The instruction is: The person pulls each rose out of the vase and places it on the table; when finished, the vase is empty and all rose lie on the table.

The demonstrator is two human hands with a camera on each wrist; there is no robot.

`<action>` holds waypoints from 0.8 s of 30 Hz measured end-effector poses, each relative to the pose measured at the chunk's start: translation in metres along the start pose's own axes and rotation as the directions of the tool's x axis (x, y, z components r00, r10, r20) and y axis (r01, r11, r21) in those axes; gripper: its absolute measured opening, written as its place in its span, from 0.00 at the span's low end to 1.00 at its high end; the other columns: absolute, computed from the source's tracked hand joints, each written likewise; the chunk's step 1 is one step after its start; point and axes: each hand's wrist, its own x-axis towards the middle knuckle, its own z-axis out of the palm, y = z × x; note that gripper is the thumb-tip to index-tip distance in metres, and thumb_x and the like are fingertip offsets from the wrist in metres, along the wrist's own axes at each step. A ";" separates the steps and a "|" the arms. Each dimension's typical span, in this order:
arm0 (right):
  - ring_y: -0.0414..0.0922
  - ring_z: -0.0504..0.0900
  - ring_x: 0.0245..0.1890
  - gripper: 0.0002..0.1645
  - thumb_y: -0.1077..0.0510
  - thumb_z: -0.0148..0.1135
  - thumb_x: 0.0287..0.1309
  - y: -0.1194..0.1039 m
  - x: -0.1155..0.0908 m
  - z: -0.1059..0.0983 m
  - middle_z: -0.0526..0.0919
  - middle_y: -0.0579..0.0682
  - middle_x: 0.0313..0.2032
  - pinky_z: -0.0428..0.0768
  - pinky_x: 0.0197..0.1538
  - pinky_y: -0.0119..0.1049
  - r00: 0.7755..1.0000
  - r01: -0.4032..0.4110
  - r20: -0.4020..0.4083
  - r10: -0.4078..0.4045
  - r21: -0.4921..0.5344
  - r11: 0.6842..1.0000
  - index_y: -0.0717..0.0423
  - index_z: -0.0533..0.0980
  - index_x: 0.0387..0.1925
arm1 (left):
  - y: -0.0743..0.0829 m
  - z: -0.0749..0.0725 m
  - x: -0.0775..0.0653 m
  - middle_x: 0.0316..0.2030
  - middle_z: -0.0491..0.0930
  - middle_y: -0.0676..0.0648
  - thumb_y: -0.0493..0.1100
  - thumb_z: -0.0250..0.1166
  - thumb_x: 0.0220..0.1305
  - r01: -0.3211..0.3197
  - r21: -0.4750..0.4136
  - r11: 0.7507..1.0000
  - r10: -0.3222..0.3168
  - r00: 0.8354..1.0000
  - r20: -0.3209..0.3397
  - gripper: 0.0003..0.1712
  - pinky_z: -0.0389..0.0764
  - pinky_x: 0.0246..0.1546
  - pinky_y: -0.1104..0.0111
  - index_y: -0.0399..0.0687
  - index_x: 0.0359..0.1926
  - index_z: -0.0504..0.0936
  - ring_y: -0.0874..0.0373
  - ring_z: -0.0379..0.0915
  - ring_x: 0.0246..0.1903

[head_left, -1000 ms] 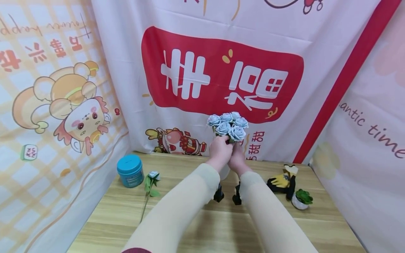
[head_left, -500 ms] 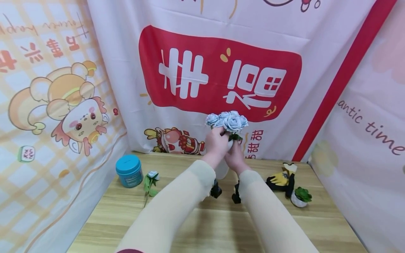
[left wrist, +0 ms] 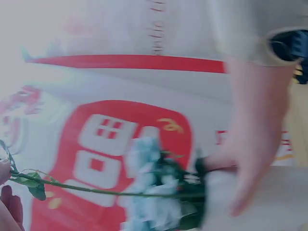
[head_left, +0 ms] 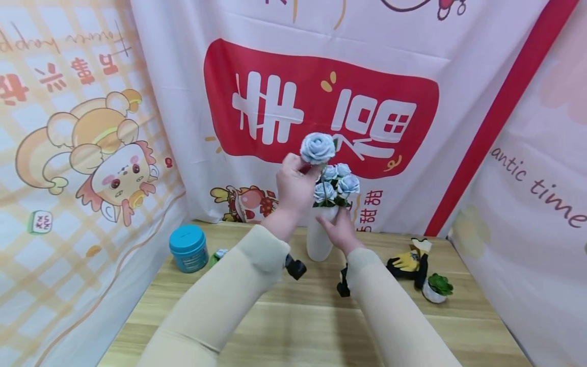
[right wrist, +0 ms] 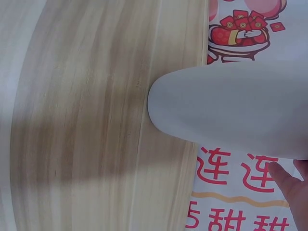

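My left hand [head_left: 295, 189] pinches a single pale blue rose [head_left: 318, 148] just under its bloom, raised above the others. In the left wrist view its long green stem [left wrist: 120, 193] runs from my fingers to the mouth of the white vase [left wrist: 274, 197]. Several more blue roses [head_left: 337, 184] with dark green leaves fill that vase, which stands upright on the table. My right hand [head_left: 341, 229] grips the vase near its rim, thumb across the front. The right wrist view shows the vase's smooth lower body, with part of my right hand [right wrist: 294, 190] beside it.
On the wooden table [head_left: 293, 331], a blue lidded tub [head_left: 188, 248] stands at the left, with another rose [head_left: 220, 254] beside it, partly behind my left sleeve. Yellow-and-black gloves [head_left: 409, 262] and a small potted succulent [head_left: 437, 288] lie right. A printed cloth [head_left: 183, 102] hangs behind.
My left hand has drawn one rose up and left out of the bunch. My right hand has stayed at the vase's neck. The left sleeve now covers more of the rose on the table.
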 end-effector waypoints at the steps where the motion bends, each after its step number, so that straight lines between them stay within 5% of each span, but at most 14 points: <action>1: 0.57 0.54 0.72 0.59 0.36 0.63 0.61 0.000 0.000 0.000 0.51 0.63 0.73 0.56 0.71 0.48 1.000 -0.006 0.002 0.006 0.005 1.000 0.57 0.40 0.77 | 0.004 -0.006 0.002 0.34 0.74 0.47 0.38 0.71 0.62 -0.005 -0.023 1.000 0.005 1.000 -0.015 0.10 0.82 0.39 0.67 0.37 0.42 0.88 0.58 0.75 0.40; 6: 0.56 0.53 0.72 0.58 0.37 0.65 0.61 0.000 0.001 0.001 0.51 0.60 0.73 0.54 0.71 0.49 1.000 -0.028 0.002 0.028 0.029 0.999 0.53 0.42 0.77 | 0.013 -0.043 0.010 0.39 0.80 0.47 0.38 0.71 0.62 0.002 -0.058 0.998 -0.006 0.998 -0.059 0.11 0.82 0.42 0.63 0.38 0.45 0.86 0.56 0.78 0.41; 12: 0.55 0.53 0.73 0.57 0.40 0.66 0.61 0.000 0.002 0.002 0.51 0.59 0.73 0.54 0.71 0.51 1.000 -0.020 0.004 0.020 0.039 0.999 0.52 0.42 0.77 | -0.016 -0.099 0.002 0.40 0.86 0.41 0.39 0.69 0.64 0.220 0.076 0.973 -0.214 0.974 -0.080 0.12 0.83 0.40 0.61 0.36 0.45 0.86 0.52 0.82 0.38; 18: 0.56 0.52 0.73 0.58 0.38 0.65 0.61 0.002 0.005 0.003 0.51 0.61 0.73 0.54 0.71 0.51 1.000 -0.013 0.003 0.013 0.026 1.000 0.54 0.41 0.77 | -0.074 -0.142 -0.028 0.35 0.84 0.40 0.40 0.65 0.66 0.384 0.300 0.873 -0.397 0.917 -0.019 0.10 0.80 0.32 0.62 0.35 0.40 0.86 0.50 0.78 0.34; 24: 0.55 0.52 0.73 0.58 0.39 0.65 0.61 0.002 0.007 0.004 0.50 0.61 0.74 0.53 0.72 0.50 1.000 -0.027 0.003 0.027 0.032 0.999 0.53 0.41 0.77 | -0.127 -0.164 -0.066 0.34 0.82 0.41 0.40 0.63 0.69 0.461 0.472 0.752 -0.551 0.832 0.066 0.10 0.74 0.31 0.63 0.36 0.38 0.86 0.50 0.73 0.33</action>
